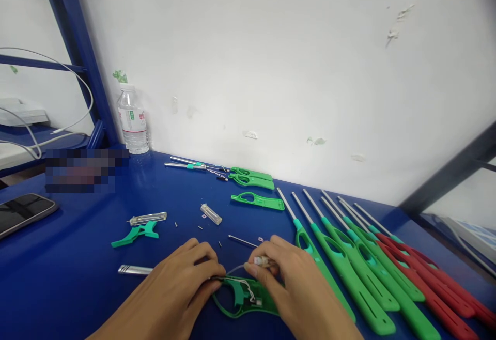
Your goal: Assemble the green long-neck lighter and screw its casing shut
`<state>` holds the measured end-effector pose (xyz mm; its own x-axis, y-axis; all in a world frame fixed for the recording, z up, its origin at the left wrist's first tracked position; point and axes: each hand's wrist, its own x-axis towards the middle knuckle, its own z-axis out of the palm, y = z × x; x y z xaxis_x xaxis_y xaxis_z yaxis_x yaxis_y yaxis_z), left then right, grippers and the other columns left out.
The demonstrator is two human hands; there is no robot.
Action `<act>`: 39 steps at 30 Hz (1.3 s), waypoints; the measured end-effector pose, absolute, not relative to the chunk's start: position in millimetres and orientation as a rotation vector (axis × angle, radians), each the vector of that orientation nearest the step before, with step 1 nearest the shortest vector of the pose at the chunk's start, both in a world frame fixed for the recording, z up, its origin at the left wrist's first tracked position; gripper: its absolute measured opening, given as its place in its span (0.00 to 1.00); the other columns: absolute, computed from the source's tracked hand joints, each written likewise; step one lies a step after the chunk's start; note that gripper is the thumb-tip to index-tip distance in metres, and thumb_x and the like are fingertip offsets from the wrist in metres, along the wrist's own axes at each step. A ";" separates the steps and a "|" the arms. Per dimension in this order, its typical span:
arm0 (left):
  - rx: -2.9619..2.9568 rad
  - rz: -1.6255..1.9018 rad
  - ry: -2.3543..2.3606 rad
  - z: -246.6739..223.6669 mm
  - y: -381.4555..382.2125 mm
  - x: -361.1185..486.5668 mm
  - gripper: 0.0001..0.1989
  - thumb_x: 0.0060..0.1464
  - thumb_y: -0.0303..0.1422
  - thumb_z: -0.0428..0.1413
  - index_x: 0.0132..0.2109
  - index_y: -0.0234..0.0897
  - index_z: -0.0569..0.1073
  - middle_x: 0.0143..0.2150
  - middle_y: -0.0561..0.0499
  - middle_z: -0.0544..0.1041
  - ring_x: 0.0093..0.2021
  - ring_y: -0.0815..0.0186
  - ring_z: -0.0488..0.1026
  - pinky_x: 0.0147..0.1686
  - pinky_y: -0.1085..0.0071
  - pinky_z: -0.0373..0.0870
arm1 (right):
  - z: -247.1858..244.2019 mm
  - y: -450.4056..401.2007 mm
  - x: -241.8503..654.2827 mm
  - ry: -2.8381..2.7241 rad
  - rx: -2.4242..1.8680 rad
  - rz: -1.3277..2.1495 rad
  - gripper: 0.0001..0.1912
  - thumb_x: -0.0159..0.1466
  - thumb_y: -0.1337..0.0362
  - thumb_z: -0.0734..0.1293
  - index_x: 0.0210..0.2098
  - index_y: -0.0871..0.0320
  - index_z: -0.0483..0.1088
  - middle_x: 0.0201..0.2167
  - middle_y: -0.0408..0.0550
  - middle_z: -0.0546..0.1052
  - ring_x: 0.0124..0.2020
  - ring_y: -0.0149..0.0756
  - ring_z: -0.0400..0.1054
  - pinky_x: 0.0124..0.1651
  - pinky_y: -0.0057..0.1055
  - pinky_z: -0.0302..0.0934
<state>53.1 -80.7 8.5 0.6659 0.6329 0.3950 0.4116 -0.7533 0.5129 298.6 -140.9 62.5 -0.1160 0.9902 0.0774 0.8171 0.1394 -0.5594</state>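
My left hand (189,278) is closed, its fingertips pinching the front end of an opened green utility lighter (267,296). A metal barrel (135,270) sticks out to the left beyond the hand. Inside the lighter's half shell sit a teal trigger (237,292) and white wires (250,291). My right hand (289,278), also closed, is over the rear of the shell. Between its thumb and index finger is the end of a thin clear tube (234,268). A screwdriver with a clear handle (263,261) appears tucked in that hand, its thin shaft (242,241) pointing left.
Clear fuel tanks (211,214), a teal trigger (135,234) and small screws (219,244) lie ahead. Green shells (251,180) with wired barrels (186,166) lie near the wall. Several green (349,257) and red lighters (426,288) line the right. A bottle (133,120) and phone (25,213) are left.
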 end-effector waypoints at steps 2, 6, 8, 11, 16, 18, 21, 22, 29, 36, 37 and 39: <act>2.492 0.821 0.837 11.7 -80.8 52.7 0.15 0.72 0.24 0.56 0.49 0.53 0.81 0.46 0.61 0.82 0.45 0.67 0.80 0.46 0.72 0.73 | 60.2 -141.4 298.6 -1.971 -1.690 0.533 0.09 0.79 0.66 0.67 0.41 0.52 0.76 0.37 0.44 0.78 0.34 0.39 0.71 0.38 0.34 0.57; 2.479 0.890 0.860 16.8 -80.5 53.0 0.14 0.69 0.24 0.60 0.48 0.54 0.83 0.45 0.62 0.83 0.44 0.68 0.82 0.44 0.75 0.76 | 60.0 -142.4 296.4 -1.945 -1.649 0.551 0.11 0.80 0.63 0.64 0.39 0.51 0.74 0.36 0.43 0.77 0.31 0.37 0.68 0.35 0.33 0.56; 2.463 0.884 0.876 18.3 -80.9 53.3 0.14 0.68 0.25 0.61 0.47 0.54 0.83 0.45 0.62 0.83 0.43 0.69 0.83 0.44 0.76 0.76 | 61.1 -143.4 295.2 -1.936 -1.626 0.558 0.12 0.81 0.61 0.63 0.39 0.50 0.73 0.34 0.42 0.76 0.30 0.37 0.66 0.34 0.32 0.55; 2.445 0.854 0.888 19.5 -81.5 53.7 0.14 0.68 0.25 0.62 0.47 0.55 0.84 0.44 0.62 0.84 0.43 0.68 0.83 0.43 0.75 0.77 | 62.9 -145.2 293.0 -1.899 -1.633 0.561 0.13 0.81 0.58 0.63 0.40 0.50 0.72 0.29 0.39 0.71 0.27 0.36 0.61 0.31 0.32 0.52; 2.412 0.769 0.934 20.3 -80.0 54.3 0.12 0.70 0.27 0.59 0.46 0.53 0.83 0.46 0.60 0.84 0.45 0.66 0.84 0.44 0.72 0.76 | 65.5 -146.8 289.2 -1.844 -1.628 0.618 0.14 0.81 0.56 0.61 0.40 0.50 0.73 0.26 0.38 0.67 0.25 0.36 0.57 0.29 0.32 0.49; 2.409 0.741 0.938 20.1 -79.4 54.3 0.12 0.70 0.27 0.59 0.46 0.53 0.83 0.46 0.60 0.84 0.46 0.66 0.84 0.45 0.72 0.77 | 66.1 -146.9 288.7 -1.840 -1.627 0.627 0.14 0.81 0.55 0.61 0.40 0.50 0.73 0.26 0.38 0.67 0.25 0.36 0.56 0.28 0.32 0.49; 2.415 0.750 0.953 18.7 -79.7 54.1 0.12 0.69 0.27 0.60 0.46 0.53 0.83 0.45 0.60 0.84 0.45 0.66 0.84 0.45 0.73 0.77 | 67.1 -146.9 289.0 -1.840 -1.628 0.631 0.15 0.81 0.55 0.61 0.39 0.50 0.72 0.26 0.38 0.66 0.25 0.36 0.56 0.29 0.32 0.49; 2.424 0.759 0.952 18.4 -80.1 54.2 0.12 0.69 0.27 0.60 0.46 0.53 0.83 0.45 0.60 0.84 0.44 0.67 0.84 0.45 0.73 0.78 | 67.6 -146.9 289.3 -1.843 -1.627 0.633 0.15 0.81 0.56 0.61 0.39 0.50 0.72 0.27 0.39 0.67 0.26 0.36 0.57 0.29 0.32 0.49; 2.593 1.029 0.852 29.7 -85.1 62.5 0.13 0.73 0.30 0.59 0.58 0.52 0.82 0.48 0.58 0.86 0.47 0.65 0.86 0.51 0.73 0.83 | 70.1 -146.6 290.0 -1.901 -1.584 0.635 0.14 0.82 0.59 0.60 0.40 0.51 0.73 0.28 0.40 0.72 0.26 0.35 0.61 0.28 0.30 0.52; 2.502 1.250 0.704 38.1 -87.3 75.4 0.13 0.77 0.27 0.55 0.54 0.52 0.81 0.41 0.63 0.85 0.39 0.74 0.84 0.46 0.83 0.79 | 73.9 -147.2 292.8 -1.936 -1.543 0.663 0.11 0.81 0.61 0.64 0.41 0.50 0.75 0.31 0.40 0.78 0.33 0.37 0.75 0.30 0.30 0.58; 2.495 1.261 0.702 38.1 -87.3 76.3 0.13 0.77 0.27 0.55 0.55 0.52 0.80 0.41 0.64 0.85 0.39 0.75 0.84 0.46 0.83 0.79 | 73.1 -148.8 294.8 -1.935 -1.571 0.670 0.09 0.80 0.60 0.65 0.44 0.49 0.76 0.34 0.42 0.81 0.37 0.39 0.78 0.33 0.30 0.62; 2.478 1.305 0.710 37.7 -87.4 77.4 0.13 0.78 0.27 0.55 0.56 0.52 0.80 0.41 0.64 0.84 0.39 0.76 0.84 0.44 0.84 0.78 | 68.7 -153.6 299.8 -1.928 -1.654 0.690 0.09 0.80 0.54 0.68 0.53 0.45 0.80 0.47 0.45 0.86 0.54 0.47 0.82 0.48 0.35 0.72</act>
<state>77.4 -87.4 37.7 0.4798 0.5275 0.7011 0.3018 -0.8496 0.4326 299.8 -153.6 68.7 -0.1339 0.9898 0.0484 0.7341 0.1318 -0.6661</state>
